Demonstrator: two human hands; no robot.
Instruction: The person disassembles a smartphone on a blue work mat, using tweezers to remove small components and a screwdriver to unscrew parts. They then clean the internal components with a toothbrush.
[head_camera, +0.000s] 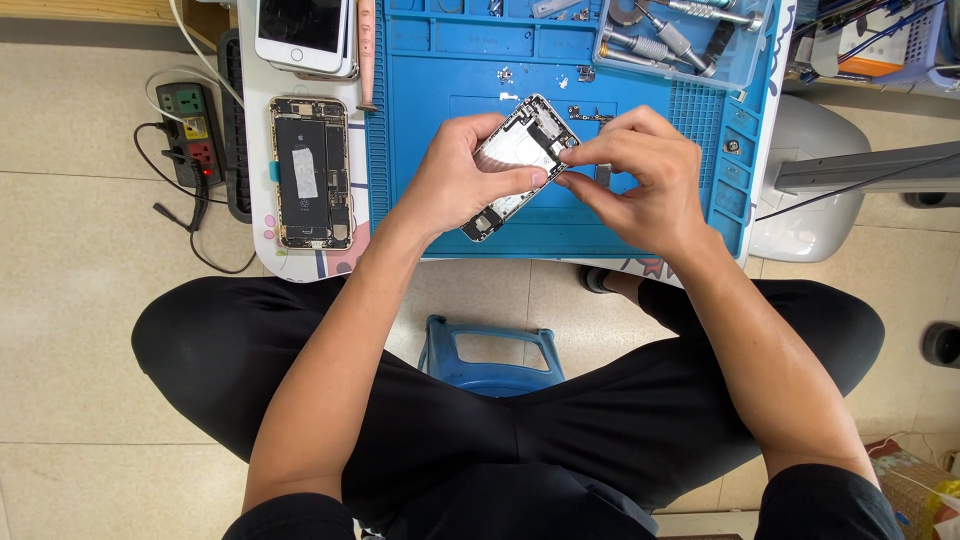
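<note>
Head view: the left hand (455, 185) grips an opened phone shell (520, 165) by its long edges, tilted above the blue mat (420, 120). The right hand (640, 180) pinches narrowly at the shell's upper corner — what sits between the fingertips I cannot tell. Left of the mat lies another opened phone (311, 172), and beyond it a white phone (303, 32). A clear tray (745, 72) of tools sits at the mat's far right — 1 power strip (190, 135) on the floor.
</note>
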